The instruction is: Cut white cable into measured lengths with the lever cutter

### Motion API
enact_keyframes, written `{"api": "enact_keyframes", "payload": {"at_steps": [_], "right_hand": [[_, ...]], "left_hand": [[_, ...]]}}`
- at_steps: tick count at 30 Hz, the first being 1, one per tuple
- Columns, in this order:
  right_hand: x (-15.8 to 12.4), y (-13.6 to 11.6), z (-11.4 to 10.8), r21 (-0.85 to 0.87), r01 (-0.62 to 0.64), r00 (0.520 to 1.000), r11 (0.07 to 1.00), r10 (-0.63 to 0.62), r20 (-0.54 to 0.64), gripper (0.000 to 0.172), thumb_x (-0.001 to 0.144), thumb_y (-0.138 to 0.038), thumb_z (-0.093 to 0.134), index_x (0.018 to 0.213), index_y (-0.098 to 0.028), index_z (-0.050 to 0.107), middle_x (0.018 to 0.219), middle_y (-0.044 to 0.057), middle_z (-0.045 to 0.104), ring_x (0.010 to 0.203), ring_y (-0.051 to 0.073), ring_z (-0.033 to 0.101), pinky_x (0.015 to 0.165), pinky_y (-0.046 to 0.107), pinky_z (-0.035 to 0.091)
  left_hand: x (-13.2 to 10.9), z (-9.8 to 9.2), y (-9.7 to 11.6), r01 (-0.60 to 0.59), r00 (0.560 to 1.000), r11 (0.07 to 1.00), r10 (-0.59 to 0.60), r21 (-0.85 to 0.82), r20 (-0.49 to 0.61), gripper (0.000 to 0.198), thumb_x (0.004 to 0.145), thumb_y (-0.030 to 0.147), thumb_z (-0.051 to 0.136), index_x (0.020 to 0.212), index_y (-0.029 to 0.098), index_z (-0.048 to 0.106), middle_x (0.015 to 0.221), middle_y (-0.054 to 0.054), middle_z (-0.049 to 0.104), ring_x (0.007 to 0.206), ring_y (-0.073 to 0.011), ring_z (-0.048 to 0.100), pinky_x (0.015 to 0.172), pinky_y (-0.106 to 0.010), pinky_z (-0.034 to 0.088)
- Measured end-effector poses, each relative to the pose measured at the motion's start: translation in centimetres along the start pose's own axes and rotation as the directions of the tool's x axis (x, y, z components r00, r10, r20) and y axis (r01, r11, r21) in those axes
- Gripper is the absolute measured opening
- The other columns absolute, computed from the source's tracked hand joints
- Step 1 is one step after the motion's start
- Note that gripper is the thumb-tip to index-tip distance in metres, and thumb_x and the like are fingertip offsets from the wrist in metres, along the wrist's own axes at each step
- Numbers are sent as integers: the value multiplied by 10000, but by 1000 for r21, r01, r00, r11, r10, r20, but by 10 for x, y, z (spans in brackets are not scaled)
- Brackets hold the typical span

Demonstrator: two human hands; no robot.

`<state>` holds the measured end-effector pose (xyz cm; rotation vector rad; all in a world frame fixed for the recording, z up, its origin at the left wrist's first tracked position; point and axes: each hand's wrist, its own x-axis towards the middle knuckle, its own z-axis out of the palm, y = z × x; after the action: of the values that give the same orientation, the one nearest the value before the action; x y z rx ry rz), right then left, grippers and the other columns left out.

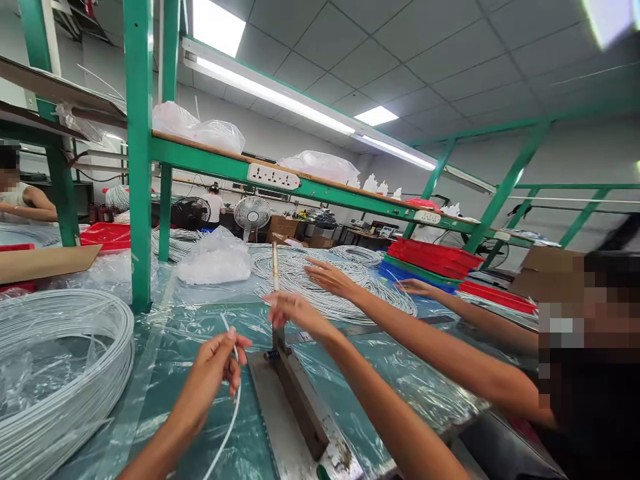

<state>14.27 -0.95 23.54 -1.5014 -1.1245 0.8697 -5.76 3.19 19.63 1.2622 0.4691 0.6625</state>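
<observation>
My left hand (pixel 215 363) is closed with a thin white cable (pixel 231 427) pinched in its fingers. The cable's short end sticks up above the fingertips, and its length hangs toward the bottom edge. My right hand (pixel 299 315) crosses in front of the upright lever (pixel 275 263) of a small metal hand press (pixel 300 407). Its fingers are blurred, so I cannot tell whether they grip the lever or only pass over it. The press stands on the plastic-covered table between my forearms, its steel base pointing toward me.
At left lies a large coil of white cable (pixel 65 373); another wide coil (pixel 370 297) spreads behind the press. A co-worker's arms (pixel 430 340) reach in from the right. A green shelf post (pixel 141 167), a plastic bag (pixel 215 260) and stacked red trays (pixel 430 259) stand beyond.
</observation>
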Motion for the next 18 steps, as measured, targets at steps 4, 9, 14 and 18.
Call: {"api": "enact_keyframes", "payload": {"at_steps": [4,9,14,18], "right_hand": [[-87,35,54,107,-129,809,986,42,587,531,704,-425,691,1148,-192,515,697,-2,661,491,101,585,541,226,435],[-119,53,51,391,-88,985,916,22,170,462,798,-580,493,688,-135,540,429,-32,507,323,59,428,369,166,308],[-118,57,-68,514,102,867,852,176,-465,358,778,-424,582,582,-192,391,354,-107,273,290,32,205,325,141,193],[-133,78,-150,502,127,760,855,242,-604,327,867,-272,420,554,-200,361,349,-92,251,277,42,195,316,142,199]], "left_hand": [[-1,27,24,-164,986,961,158,-221,-45,484,663,609,598,803,147,573,628,31,529,440,-71,465,424,-201,389],[-5,46,20,-220,966,969,200,115,161,583,764,566,508,1228,213,493,1050,-71,586,684,-140,578,615,-260,461],[-25,16,22,-267,892,607,-139,748,431,291,772,419,557,1010,291,662,844,-26,651,801,-226,568,656,-252,366],[-29,-10,23,-216,923,498,-175,840,342,189,676,310,625,843,275,708,671,-7,612,664,-216,551,550,-220,297]]}}
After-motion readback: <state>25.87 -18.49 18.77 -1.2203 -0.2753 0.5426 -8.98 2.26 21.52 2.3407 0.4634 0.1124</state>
